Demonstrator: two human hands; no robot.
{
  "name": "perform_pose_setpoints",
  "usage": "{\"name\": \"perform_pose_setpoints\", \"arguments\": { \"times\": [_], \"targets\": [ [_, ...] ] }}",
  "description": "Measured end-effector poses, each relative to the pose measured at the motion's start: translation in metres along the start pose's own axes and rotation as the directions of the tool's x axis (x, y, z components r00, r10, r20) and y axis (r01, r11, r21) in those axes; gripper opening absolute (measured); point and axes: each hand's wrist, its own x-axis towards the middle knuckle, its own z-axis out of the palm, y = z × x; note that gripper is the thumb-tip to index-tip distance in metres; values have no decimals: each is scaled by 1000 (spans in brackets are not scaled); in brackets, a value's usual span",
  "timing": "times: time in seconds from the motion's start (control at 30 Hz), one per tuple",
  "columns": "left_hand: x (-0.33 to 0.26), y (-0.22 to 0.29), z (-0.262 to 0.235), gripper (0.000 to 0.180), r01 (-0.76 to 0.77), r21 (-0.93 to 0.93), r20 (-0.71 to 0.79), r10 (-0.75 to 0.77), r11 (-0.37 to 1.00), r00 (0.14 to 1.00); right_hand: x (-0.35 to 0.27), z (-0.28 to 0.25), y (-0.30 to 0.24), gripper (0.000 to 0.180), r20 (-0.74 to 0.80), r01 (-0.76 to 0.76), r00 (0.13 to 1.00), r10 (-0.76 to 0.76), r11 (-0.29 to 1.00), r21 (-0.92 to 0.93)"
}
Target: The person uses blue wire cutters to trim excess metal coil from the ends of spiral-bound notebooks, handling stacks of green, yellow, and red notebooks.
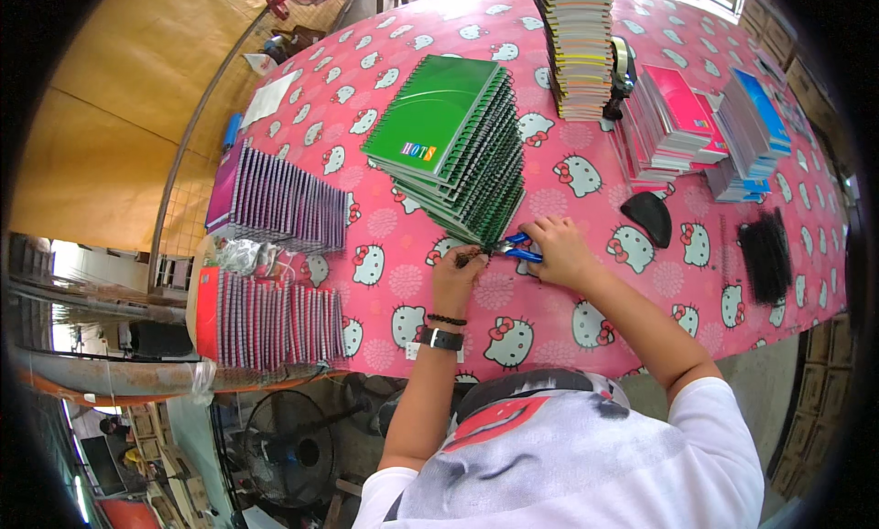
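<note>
A tall stack of green-covered spiral notebooks (430,117) leans in the middle of the table, its black coils showing along the right side. At its near lower corner, my right hand (560,252) is closed around a pair of blue-handled pliers (520,248). The tool's jaws point left and meet the stack's corner. Just left of the jaws, my left hand (458,277) pinches a dark strand that looks like the end of a black spiral coil (469,257). The fingertips partly cover it.
Purple notebooks (284,199) and red ones (275,323) stand in rows at left. Yellow (581,53), pink (673,117) and blue (751,126) stacks sit at the far right. A black tape dispenser (623,71), a black rounded object (646,220) and a bundle of black coils (765,257) lie on the pink tablecloth (549,328).
</note>
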Motion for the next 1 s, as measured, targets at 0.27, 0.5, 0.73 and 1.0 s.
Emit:
{"name": "perform_pose_setpoints", "arguments": {
  "times": [0.27, 0.5, 0.73, 1.0],
  "targets": [
    [-3, 8, 2, 18, 33, 18, -29, -32, 999, 999, 1, 2, 8, 39, 225, -173, 966, 127, 964, 200],
    [4, -10, 5, 23, -65, 182, -53, 75, 981, 996, -2, -3, 5, 37, -34, 54, 998, -55, 998, -18],
    [5, -9, 10, 21, -189, 314, -25, 208, 930, 978, -5, 12, 17, 40, 158, -101, 984, 79, 986, 132],
    [5, -23, 2, 24, -117, 196, -77, 134, 974, 988, -4, 7, 7, 50, 105, -58, 993, 62, 998, -38]
  ]
}}
